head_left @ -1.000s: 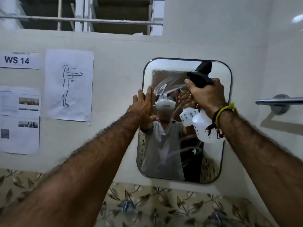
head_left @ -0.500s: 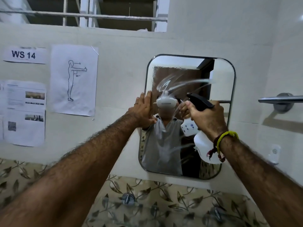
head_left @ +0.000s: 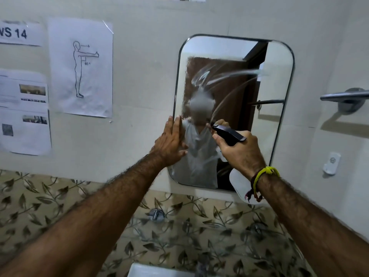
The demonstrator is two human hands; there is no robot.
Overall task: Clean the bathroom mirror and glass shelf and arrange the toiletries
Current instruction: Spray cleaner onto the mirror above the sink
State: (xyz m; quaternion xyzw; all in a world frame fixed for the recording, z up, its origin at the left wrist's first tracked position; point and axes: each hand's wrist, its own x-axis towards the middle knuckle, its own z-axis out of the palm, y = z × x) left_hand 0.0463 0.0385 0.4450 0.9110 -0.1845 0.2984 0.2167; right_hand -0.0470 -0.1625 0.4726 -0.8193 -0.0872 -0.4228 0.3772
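A rounded-corner mirror [head_left: 279,92] hangs on the pale wall, with wet streaks and mist across its upper half. My left hand [head_left: 170,143] presses flat against the mirror's lower left edge, fingers straight. My right hand [head_left: 240,151] grips a spray bottle [head_left: 237,181] with a black trigger head, its white body hanging below my wrist, nozzle pointing at the lower middle of the glass. The glass shelf [head_left: 179,232] shows faintly below the mirror on metal brackets; no toiletries are visible on it.
Printed sheets [head_left: 80,66] are taped to the wall at left. A chrome towel bar [head_left: 347,96] juts out at right above a small white wall fitting [head_left: 331,162]. Leaf-patterned tiles [head_left: 40,200] run below, and a white basin edge [head_left: 157,270] shows at the bottom.
My right hand has lowered the spray bottle from the mirror's top to its lower middle. My left hand has slid down the left edge. The view has tilted downward.
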